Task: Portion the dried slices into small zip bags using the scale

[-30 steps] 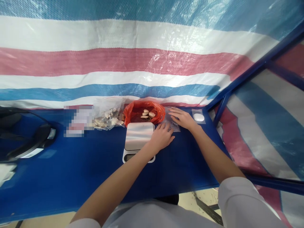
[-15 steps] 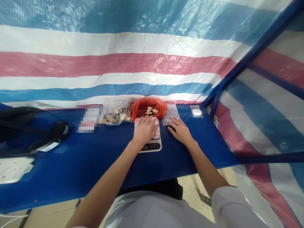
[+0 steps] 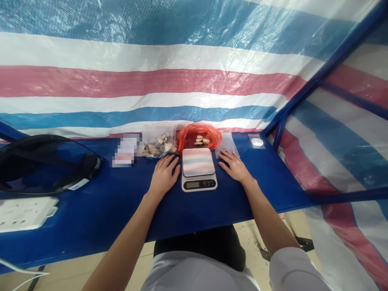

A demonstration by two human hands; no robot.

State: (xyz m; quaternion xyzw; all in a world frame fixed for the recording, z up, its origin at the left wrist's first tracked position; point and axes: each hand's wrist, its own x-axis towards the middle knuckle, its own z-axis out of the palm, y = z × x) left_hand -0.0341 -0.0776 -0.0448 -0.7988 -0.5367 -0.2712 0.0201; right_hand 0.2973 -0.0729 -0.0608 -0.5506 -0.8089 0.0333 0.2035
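A digital kitchen scale [image 3: 198, 167] with a shiny square plate stands between my hands, nothing on its plate. My left hand [image 3: 164, 173] lies flat on the blue table [image 3: 121, 214], fingers stretched, just left of the scale. To the right, my right hand [image 3: 235, 166] rests palm down with fingers apart, its fingertips at the edge of a flat clear plastic bag [image 3: 229, 144]. Behind the scale sits an open orange plastic bag [image 3: 183, 137] with several pale dried slices [image 3: 202, 140] in it. Left of that is a clear bag of dried pieces [image 3: 160, 146].
A blurred-out card [image 3: 125, 151] lies at the back left. Black headgear with a strap [image 3: 87, 165] and a white power strip [image 3: 27, 213] occupy the left end. A small bag with a white round item [image 3: 257, 141] is at the back right, near the blue metal frame [image 3: 280, 129].
My left hand has moved off the scale's plate to the table on its left. My right hand stays near the flat clear bag. The view has shifted slightly left.
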